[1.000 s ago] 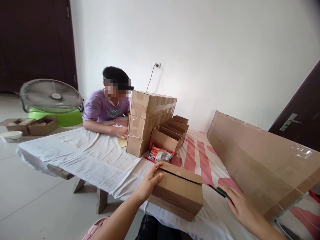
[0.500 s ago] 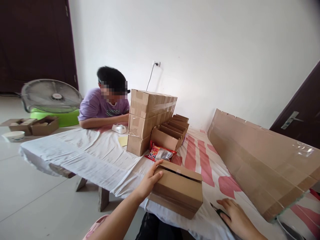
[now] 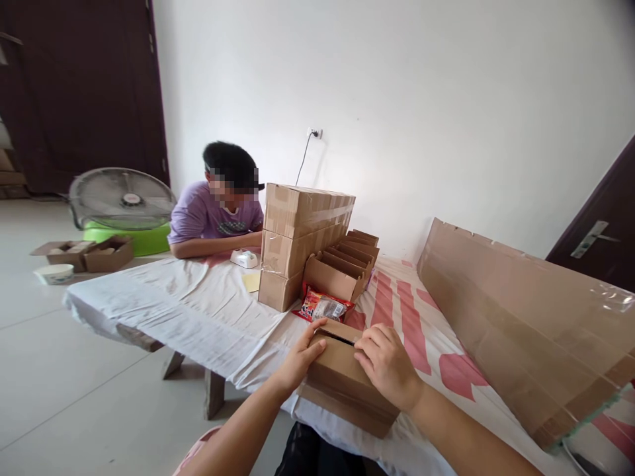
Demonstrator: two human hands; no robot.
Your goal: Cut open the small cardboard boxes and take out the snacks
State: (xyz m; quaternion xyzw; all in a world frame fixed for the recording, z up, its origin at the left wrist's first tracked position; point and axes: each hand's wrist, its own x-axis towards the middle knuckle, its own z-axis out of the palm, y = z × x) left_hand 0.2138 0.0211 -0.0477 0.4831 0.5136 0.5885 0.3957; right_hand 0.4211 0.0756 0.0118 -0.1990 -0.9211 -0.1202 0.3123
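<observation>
A closed-up brown cardboard box (image 3: pixel 342 380) rests at the table's near edge, with a dark gap running along its top flaps. My left hand (image 3: pixel 303 357) grips the box's left end, thumb on the top and fingers over the far flap. At the gap, my right hand (image 3: pixel 384 363) has its fingers curled onto the flap edge; the fingertips are partly hidden. The knife seen earlier does not show now. Just beyond the box lies a red snack packet (image 3: pixel 325 305).
Taped cartons (image 3: pixel 282 244) are stacked mid-table beside several open boxes (image 3: pixel 342 264). A large cardboard sheet (image 3: pixel 516 317) stands on the right. Across the table leans a person in a purple shirt (image 3: pixel 198 211), near a white device (image 3: pixel 244 258). A fan (image 3: pixel 124 198) is at left.
My right hand has moved left and up from the table, where it was at a dark-handled knife, onto the box's top gap. My left hand stays on the box. The view shifts slightly.
</observation>
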